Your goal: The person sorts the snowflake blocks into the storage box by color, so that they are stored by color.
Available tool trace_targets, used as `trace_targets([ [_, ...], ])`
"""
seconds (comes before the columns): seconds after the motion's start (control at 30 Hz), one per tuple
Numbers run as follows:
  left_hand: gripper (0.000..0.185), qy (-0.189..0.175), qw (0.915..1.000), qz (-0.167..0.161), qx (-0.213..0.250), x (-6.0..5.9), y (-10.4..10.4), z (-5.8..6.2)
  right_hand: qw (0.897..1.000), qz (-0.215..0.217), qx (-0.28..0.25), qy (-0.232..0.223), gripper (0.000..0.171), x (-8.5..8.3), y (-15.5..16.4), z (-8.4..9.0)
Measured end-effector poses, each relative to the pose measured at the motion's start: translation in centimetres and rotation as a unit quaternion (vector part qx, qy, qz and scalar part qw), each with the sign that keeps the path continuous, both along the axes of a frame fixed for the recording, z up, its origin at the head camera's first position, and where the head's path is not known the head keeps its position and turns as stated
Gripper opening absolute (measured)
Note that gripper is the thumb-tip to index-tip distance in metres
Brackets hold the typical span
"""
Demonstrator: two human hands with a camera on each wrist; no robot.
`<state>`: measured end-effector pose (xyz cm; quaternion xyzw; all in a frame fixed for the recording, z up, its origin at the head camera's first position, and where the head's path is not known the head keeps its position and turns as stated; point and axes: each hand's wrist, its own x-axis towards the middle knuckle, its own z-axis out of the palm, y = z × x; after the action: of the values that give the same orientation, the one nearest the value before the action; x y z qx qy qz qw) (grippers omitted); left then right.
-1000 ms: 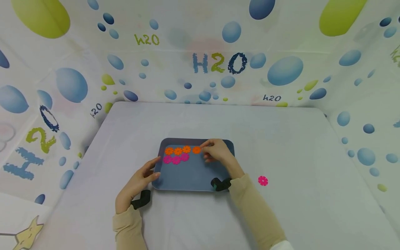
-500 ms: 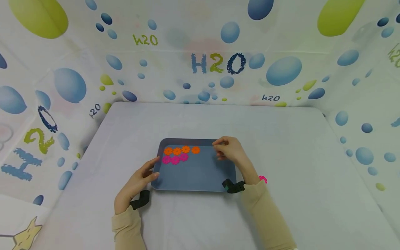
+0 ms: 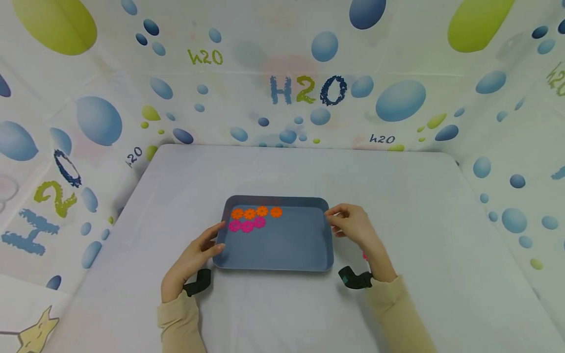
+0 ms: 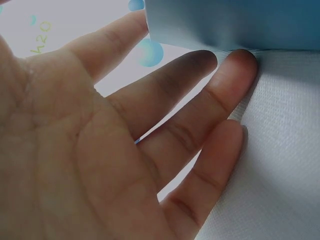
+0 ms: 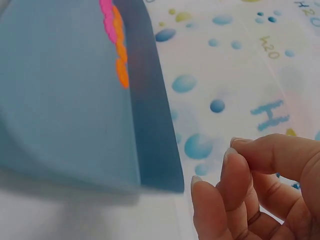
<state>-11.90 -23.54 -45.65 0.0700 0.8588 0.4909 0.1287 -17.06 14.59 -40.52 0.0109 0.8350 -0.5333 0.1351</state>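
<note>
A blue-grey rectangular tray (image 3: 282, 250) lies on the white-covered table. Near its back left stand several orange flower-shaped pieces (image 3: 249, 214) in a row, the rightmost set a little apart. Just in front of them are three pink flower-shaped pieces (image 3: 247, 226). My left hand (image 3: 196, 257) rests at the tray's left side, fingers spread and touching its wall (image 4: 240, 25). Beside the tray's right rim is my right hand (image 3: 353, 225), its fingers loosely bent and holding nothing. Behind the right wrist, another pink flower-shaped piece (image 3: 365, 256) is mostly hidden.
A white cloth (image 3: 273, 314) covers the table. Printed curtains (image 3: 247, 98) with blue and green drops and H2O lettering hang at the back and sides. Each wrist wears a black camera mount (image 3: 355, 278).
My right hand has let go of the rightmost orange flower-shaped piece and moved right, off the tray, toward the pink piece on the table. The left hand has stayed put.
</note>
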Motion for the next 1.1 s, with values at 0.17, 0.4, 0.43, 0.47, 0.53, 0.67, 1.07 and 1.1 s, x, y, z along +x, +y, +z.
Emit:
trace_targets([
  [0.17,0.058,0.002,1.0000,0.001,0.001,0.0,0.0,0.1,1.000,-0.012,0.014,-0.002,0.023,0.9,1.7,-0.6],
  [0.4,0.058,-0.002,1.0000,0.000,-0.001,0.0,0.0,0.0,0.999,-0.029,0.023,-0.026,0.024,1.9,3.3,-1.6],
  [0.43,0.058,-0.002,1.0000,0.000,-0.001,0.0,0.0,0.1,0.999,-0.031,0.024,-0.028,0.024,2.0,3.5,-1.7],
  [0.47,0.058,-0.002,1.0000,0.000,-0.001,0.0,0.0,0.1,0.999,-0.032,0.024,-0.029,0.024,2.1,3.6,-1.8],
  [0.53,0.058,-0.003,1.0000,0.000,-0.001,0.0,0.0,0.1,0.999,-0.034,0.029,-0.027,0.023,2.3,4.0,-2.0],
  [0.67,0.058,-0.002,1.0000,0.000,0.001,0.0,0.0,0.0,0.998,-0.039,0.040,-0.028,0.021,2.7,4.5,-2.5],
  [1.07,0.058,0.006,1.0000,0.000,0.000,0.0,0.0,0.0,0.991,-0.047,0.120,-0.025,0.018,4.3,5.8,-3.5],
  [1.1,0.058,0.006,1.0000,0.001,-0.001,0.0,0.0,0.0,0.991,-0.051,0.123,-0.026,0.018,4.5,5.9,-3.6],
])
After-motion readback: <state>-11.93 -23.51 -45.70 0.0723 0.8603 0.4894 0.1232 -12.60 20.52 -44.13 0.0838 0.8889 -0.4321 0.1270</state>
